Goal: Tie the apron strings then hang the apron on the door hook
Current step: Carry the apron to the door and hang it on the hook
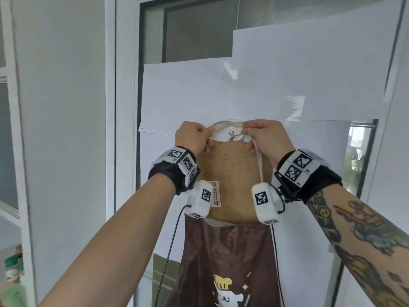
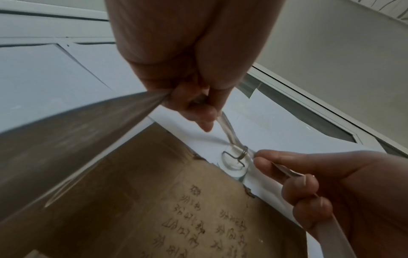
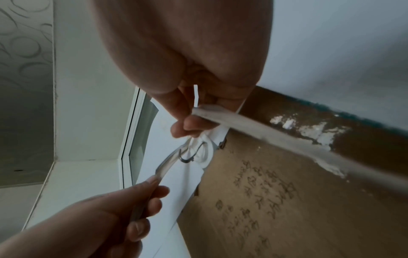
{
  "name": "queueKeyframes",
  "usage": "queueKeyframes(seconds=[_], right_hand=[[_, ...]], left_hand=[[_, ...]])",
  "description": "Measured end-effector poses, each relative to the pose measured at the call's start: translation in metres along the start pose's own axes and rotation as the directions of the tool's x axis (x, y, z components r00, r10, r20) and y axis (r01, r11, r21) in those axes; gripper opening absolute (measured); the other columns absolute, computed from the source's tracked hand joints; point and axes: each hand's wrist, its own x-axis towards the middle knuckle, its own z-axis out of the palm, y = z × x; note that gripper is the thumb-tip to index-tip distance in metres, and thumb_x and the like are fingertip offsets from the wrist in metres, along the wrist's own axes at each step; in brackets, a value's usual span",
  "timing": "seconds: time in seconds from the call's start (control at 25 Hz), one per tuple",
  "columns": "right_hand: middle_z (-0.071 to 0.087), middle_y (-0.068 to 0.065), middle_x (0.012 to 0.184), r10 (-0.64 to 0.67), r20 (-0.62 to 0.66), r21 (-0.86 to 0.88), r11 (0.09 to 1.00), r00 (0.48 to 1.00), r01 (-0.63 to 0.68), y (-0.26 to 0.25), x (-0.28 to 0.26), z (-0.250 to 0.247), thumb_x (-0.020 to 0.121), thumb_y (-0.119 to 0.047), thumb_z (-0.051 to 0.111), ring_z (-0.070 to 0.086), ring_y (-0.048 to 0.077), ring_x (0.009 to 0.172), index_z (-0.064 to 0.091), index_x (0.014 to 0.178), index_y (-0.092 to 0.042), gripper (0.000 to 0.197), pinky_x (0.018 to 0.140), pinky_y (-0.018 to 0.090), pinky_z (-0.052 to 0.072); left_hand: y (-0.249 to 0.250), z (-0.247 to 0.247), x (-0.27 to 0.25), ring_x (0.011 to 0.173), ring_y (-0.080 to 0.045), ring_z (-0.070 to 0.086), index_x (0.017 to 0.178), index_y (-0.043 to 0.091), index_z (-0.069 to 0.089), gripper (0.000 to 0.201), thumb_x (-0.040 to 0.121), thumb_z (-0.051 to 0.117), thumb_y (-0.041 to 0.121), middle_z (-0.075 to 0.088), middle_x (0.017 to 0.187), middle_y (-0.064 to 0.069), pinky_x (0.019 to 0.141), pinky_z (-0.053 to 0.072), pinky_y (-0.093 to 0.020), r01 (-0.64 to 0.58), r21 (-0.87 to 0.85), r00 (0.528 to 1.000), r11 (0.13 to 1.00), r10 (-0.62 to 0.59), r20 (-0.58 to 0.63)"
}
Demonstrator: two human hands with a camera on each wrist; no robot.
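A brown apron (image 1: 228, 258) with a cartoon print hangs below my raised hands, in front of a paper-covered door. Its white neck strap (image 1: 225, 124) arches over a small metal hook (image 1: 232, 134) on a clear suction pad. My left hand (image 1: 194, 137) pinches the strap left of the hook; my right hand (image 1: 263, 136) pinches it on the right, and the strap (image 1: 260, 165) runs down from there. In the left wrist view the strap (image 2: 229, 134) lies against the hook (image 2: 235, 154). The right wrist view shows the strap (image 3: 170, 161) looped at the hook (image 3: 194, 153).
A brown paper sheet (image 1: 234, 173) with handwritten characters is stuck on the door just below the hook. White paper sheets (image 1: 287, 74) cover the door glass. A white door frame (image 1: 110, 107) stands to the left. A black cable (image 1: 168, 258) dangles from my left wrist.
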Motion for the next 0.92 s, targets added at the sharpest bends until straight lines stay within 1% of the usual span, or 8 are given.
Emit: queueKeyframes(seconds=[0.16, 0.32, 0.48, 0.64, 0.68, 0.8, 0.84, 0.92], right_hand=[[0.071, 0.014, 0.094, 0.05, 0.098, -0.074, 0.996, 0.994, -0.043, 0.011, -0.016, 0.005, 0.086, -0.013, 0.057, 0.059, 0.013, 0.049, 0.068, 0.1, -0.012, 0.018, 0.044, 0.022, 0.048], [0.068, 0.01, 0.101, 0.126, 0.179, -0.112, 0.988, 0.976, -0.107, 0.03, -0.036, 0.007, 0.086, -0.016, 0.06, 0.067, 0.018, 0.059, 0.065, 0.108, -0.014, 0.023, 0.06, 0.028, 0.057], [0.067, 0.009, 0.107, 0.118, 0.211, -0.106, 0.99, 0.97, -0.097, 0.053, -0.048, 0.013, 0.086, -0.017, 0.06, 0.074, 0.022, 0.073, 0.065, 0.1, -0.02, 0.016, 0.085, 0.04, 0.057], [0.066, 0.012, 0.11, 0.123, 0.203, -0.063, 0.992, 0.971, -0.112, 0.066, -0.055, 0.016, 0.086, -0.015, 0.059, 0.074, 0.022, 0.08, 0.066, 0.105, -0.017, 0.02, 0.086, 0.039, 0.057], [0.066, 0.013, 0.11, 0.125, 0.201, -0.067, 0.991, 0.972, -0.114, 0.069, -0.057, 0.017, 0.086, -0.015, 0.06, 0.073, 0.022, 0.081, 0.065, 0.107, -0.017, 0.022, 0.086, 0.038, 0.057], [0.066, 0.014, 0.108, 0.128, 0.19, -0.143, 0.984, 0.973, -0.102, 0.084, -0.064, 0.017, 0.08, -0.024, 0.063, 0.069, 0.024, 0.093, 0.067, 0.101, -0.027, 0.022, 0.093, 0.042, 0.052], [0.066, 0.014, 0.108, 0.14, 0.195, -0.163, 0.981, 0.971, -0.109, 0.089, -0.068, 0.016, 0.079, -0.025, 0.063, 0.066, 0.023, 0.097, 0.068, 0.1, -0.028, 0.021, 0.095, 0.042, 0.05], [0.067, 0.013, 0.109, 0.172, 0.208, -0.164, 0.977, 0.963, -0.139, 0.101, -0.077, 0.016, 0.081, -0.021, 0.062, 0.063, 0.022, 0.101, 0.069, 0.101, -0.024, 0.021, 0.097, 0.04, 0.049]], left_hand=[[-0.015, 0.007, 0.002, 0.037, -0.01, 0.055, 0.082, 0.001, 0.069, 0.036, 0.087, 0.059, 0.035, 0.068, 0.059, 0.0, 0.035, 0.035, -0.013, 0.005, 0.054, 0.994, 0.999, -0.011, 0.106], [-0.037, 0.013, -0.01, 0.041, -0.013, 0.059, 0.082, 0.003, 0.068, 0.034, 0.089, 0.057, 0.035, 0.07, 0.063, -0.005, 0.035, 0.041, -0.016, 0.042, 0.027, 0.975, 0.999, -0.047, 0.218], [-0.06, 0.019, -0.019, 0.051, -0.015, 0.06, 0.08, 0.007, 0.066, 0.029, 0.094, 0.049, 0.026, 0.066, 0.066, -0.005, 0.049, 0.053, -0.021, 0.051, -0.035, 0.948, 0.998, -0.037, 0.315], [-0.071, 0.026, -0.031, 0.054, -0.013, 0.059, 0.081, 0.008, 0.065, 0.025, 0.095, 0.048, 0.02, 0.063, 0.066, -0.003, 0.048, 0.049, -0.015, 0.023, -0.098, 0.947, 0.995, 0.01, 0.321], [-0.072, 0.026, -0.034, 0.056, -0.013, 0.059, 0.082, 0.008, 0.065, 0.025, 0.095, 0.048, 0.021, 0.065, 0.067, -0.003, 0.052, 0.05, -0.016, 0.006, -0.079, 0.949, 0.997, 0.02, 0.316], [-0.084, 0.027, -0.04, 0.065, -0.015, 0.057, 0.074, 0.015, 0.064, 0.023, 0.091, 0.053, 0.026, 0.065, 0.073, -0.003, 0.071, 0.051, -0.03, -0.076, 0.073, 0.939, 0.994, 0.047, 0.341], [-0.089, 0.026, -0.042, 0.067, -0.016, 0.057, 0.074, 0.017, 0.063, 0.02, 0.09, 0.055, 0.026, 0.063, 0.073, -0.001, 0.074, 0.051, -0.033, -0.067, 0.098, 0.935, 0.993, 0.029, 0.353], [-0.101, 0.024, -0.049, 0.068, -0.017, 0.058, 0.08, 0.013, 0.064, 0.016, 0.089, 0.057, 0.023, 0.064, 0.075, -0.003, 0.073, 0.052, -0.033, -0.025, 0.109, 0.927, 0.994, -0.018, 0.374]])
